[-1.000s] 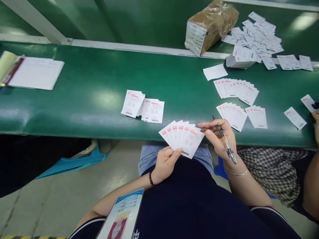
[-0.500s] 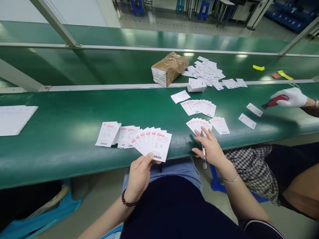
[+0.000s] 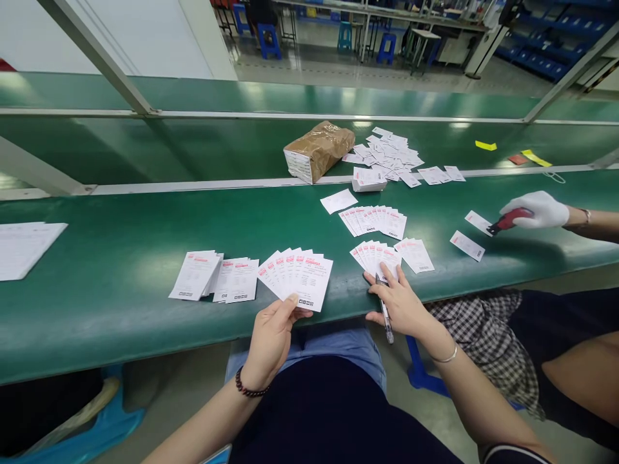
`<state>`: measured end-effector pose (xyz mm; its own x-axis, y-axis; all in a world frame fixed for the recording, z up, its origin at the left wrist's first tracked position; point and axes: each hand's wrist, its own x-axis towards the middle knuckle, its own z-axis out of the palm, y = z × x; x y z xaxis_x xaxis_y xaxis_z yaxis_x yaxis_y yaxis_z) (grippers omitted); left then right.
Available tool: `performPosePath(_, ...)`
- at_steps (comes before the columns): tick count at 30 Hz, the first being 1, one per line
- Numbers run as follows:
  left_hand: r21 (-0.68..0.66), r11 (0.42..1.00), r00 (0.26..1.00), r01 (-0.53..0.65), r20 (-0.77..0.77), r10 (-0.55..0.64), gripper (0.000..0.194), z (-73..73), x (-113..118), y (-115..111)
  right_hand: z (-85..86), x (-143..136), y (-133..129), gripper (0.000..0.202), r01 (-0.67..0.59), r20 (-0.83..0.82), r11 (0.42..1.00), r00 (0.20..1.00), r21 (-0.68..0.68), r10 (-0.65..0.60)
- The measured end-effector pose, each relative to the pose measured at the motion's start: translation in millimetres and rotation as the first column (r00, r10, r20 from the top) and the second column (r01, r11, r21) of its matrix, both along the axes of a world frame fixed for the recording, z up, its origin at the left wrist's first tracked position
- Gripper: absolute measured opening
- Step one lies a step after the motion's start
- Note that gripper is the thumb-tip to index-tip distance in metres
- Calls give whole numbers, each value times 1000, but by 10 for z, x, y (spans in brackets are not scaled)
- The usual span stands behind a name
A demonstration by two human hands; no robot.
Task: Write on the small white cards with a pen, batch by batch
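Note:
A fan of white cards with red print (image 3: 309, 277) is pinched between the thumb and fingers of my left hand (image 3: 273, 328) at the table's front edge. My right hand (image 3: 399, 299) has a pen (image 3: 385, 316) held in it, and its fingertips rest on another fanned set of cards (image 3: 370, 256). To the left of the held fan lie two groups of cards, a stack (image 3: 193, 276) and a spread one (image 3: 236, 280). Further fans lie beyond my right hand (image 3: 372, 220) and to its right (image 3: 414, 255).
A brown-wrapped bundle (image 3: 326, 145), a heap of cards (image 3: 387, 151) and a small card stack (image 3: 368, 180) are at the back. On the right, another person's gloved hand (image 3: 539, 209) holds a red tool (image 3: 512, 220) over small cards. White sheets (image 3: 29, 248) lie far left.
The view has tilted up slightly. The held fan stands clear of the spread group beside it now. The other person's red tool has come down to a small card.

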<state>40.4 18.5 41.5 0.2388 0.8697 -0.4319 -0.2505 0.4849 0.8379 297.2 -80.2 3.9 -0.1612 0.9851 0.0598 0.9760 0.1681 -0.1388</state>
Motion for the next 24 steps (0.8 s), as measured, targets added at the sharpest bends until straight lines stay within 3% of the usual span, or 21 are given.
performPosePath(8,-108,994,999,14,43,-10,38,-51,330,111,-92,318,-199,47,58,12,998,998,38,-59)
performPosePath(16,-198,980,996,23,93,-5,13,28,820,392,-66,576,-333,46,113,-4,985,994,132,-113)
performPosePath(20,-195,980,995,-34,85,52,12,7,1043,603,85,436,-121,37,54,-71,970,997,235,-38)
performPosePath(24,-193,978,992,-84,78,101,13,-23,1200,771,243,233,363,31,-34,-134,980,989,196,61)
